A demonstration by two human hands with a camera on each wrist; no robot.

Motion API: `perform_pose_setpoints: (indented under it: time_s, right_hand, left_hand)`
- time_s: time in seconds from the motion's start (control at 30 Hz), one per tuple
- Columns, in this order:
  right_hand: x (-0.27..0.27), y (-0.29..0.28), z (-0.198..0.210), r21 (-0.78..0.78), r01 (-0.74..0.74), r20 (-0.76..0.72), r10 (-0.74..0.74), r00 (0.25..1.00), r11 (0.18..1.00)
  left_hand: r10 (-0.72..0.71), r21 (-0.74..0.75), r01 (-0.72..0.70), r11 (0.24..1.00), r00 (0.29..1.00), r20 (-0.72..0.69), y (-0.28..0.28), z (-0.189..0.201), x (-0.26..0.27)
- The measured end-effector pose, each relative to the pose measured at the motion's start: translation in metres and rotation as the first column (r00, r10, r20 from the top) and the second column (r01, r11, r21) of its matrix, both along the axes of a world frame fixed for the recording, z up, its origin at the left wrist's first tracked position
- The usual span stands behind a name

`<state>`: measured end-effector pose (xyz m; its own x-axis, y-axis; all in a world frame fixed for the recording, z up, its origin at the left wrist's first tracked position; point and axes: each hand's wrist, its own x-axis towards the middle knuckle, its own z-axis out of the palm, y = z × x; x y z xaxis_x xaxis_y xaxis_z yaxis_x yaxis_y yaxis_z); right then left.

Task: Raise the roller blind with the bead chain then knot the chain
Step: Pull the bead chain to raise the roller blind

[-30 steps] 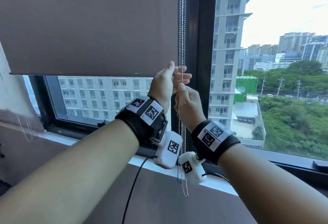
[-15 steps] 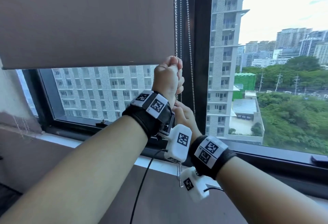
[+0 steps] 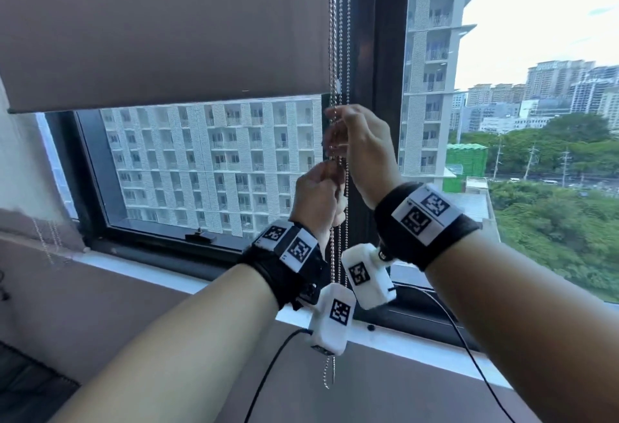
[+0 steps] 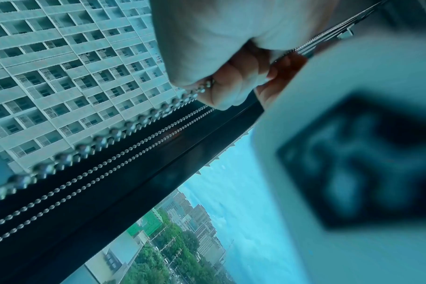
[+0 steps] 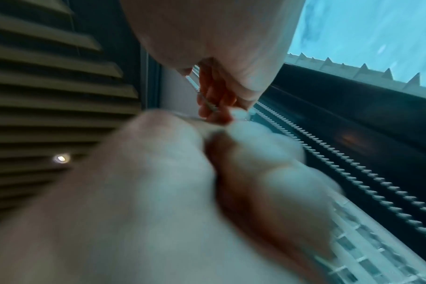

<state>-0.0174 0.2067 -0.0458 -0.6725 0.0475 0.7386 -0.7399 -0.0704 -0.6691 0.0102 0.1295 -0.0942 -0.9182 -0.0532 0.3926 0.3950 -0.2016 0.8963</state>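
Note:
The grey-brown roller blind (image 3: 167, 37) covers the top of the window, its hem a little above my hands. The metal bead chain (image 3: 339, 37) hangs in several strands beside the dark mullion. My right hand (image 3: 335, 134) is the upper one and pinches the chain just under the hem. My left hand (image 3: 330, 171) sits right below it, fingers curled around the strands. In the left wrist view the chain (image 4: 124, 126) runs out of my left hand (image 4: 219, 82). In the right wrist view my right hand (image 5: 214, 107) pinches a short piece of chain. The chain's loop end (image 3: 330, 375) dangles below the sill.
The dark mullion (image 3: 378, 54) stands directly behind the chain. A white window sill (image 3: 160, 275) runs below my wrists, with wall under it. Black cables (image 3: 268, 372) hang from the wrist cameras. Another chain (image 3: 43, 242) hangs at the far left.
My left hand has come down from its high grip on the chain, and my right hand has moved up above it. The blind's hem sits slightly higher in the picture.

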Motion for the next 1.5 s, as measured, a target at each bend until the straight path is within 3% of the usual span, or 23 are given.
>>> perform_pose_setpoints:
  time_s: [0.13, 0.33, 0.47, 0.67, 0.77, 0.9, 1.1, 1.2, 1.5]
  right_hand:
    - [0.004, -0.014, 0.022, -0.085, -0.138, 0.096, 0.145, 0.985, 0.987]
    - [-0.002, -0.025, -0.003, -0.024, -0.017, 0.077, 0.019, 0.997, 1.0]
    - [-0.001, -0.024, -0.022, -0.015, -0.048, 0.065, 0.049, 0.997, 0.999]
    - [-0.004, -0.016, -0.026, 0.002, 0.012, 0.035, -0.012, 0.999, 1.0]
    - [-0.009, -0.009, -0.034, 0.023, 0.06, 0.042, -0.06, 0.997, 0.998]
    - [-0.012, -0.003, -0.058, -0.002, -0.062, 0.025, 0.062, 0.998, 0.998]
    - [-0.007, -0.003, -0.095, 0.048, 0.062, 0.099, -0.066, 0.993, 0.997]
    - [-0.002, 0.001, -0.1, 0.078, 0.095, 0.098, -0.103, 0.99, 0.992]
    - [0.01, 0.009, -0.117, 0.137, 0.113, 0.043, -0.12, 0.992, 0.984]
  left_hand:
    - [-0.007, 0.031, 0.006, 0.999, 1.0, 0.025, 0.0, -0.007, 0.001]
    - [0.009, -0.028, -0.006, 1.0, 0.995, 0.096, -0.002, -0.03, 0.011]
    - [-0.047, -0.034, 0.053, 0.998, 0.989, 0.139, -0.007, -0.04, 0.013]
    - [-0.005, -0.139, 0.013, 0.99, 0.998, 0.055, -0.024, -0.029, 0.001]
    - [0.005, -0.083, -0.004, 0.997, 1.0, 0.017, -0.023, -0.008, 0.001]
    - [-0.023, -0.009, 0.022, 1.0, 0.999, -0.036, -0.013, 0.025, 0.004]
    - [-0.065, 0.005, 0.065, 0.998, 0.995, -0.072, 0.009, 0.059, 0.006]
    - [-0.072, 0.066, 0.078, 0.995, 0.994, -0.083, 0.017, 0.06, 0.004]
    - [-0.007, 0.028, 0.009, 1.0, 0.996, -0.087, 0.028, 0.039, 0.003]
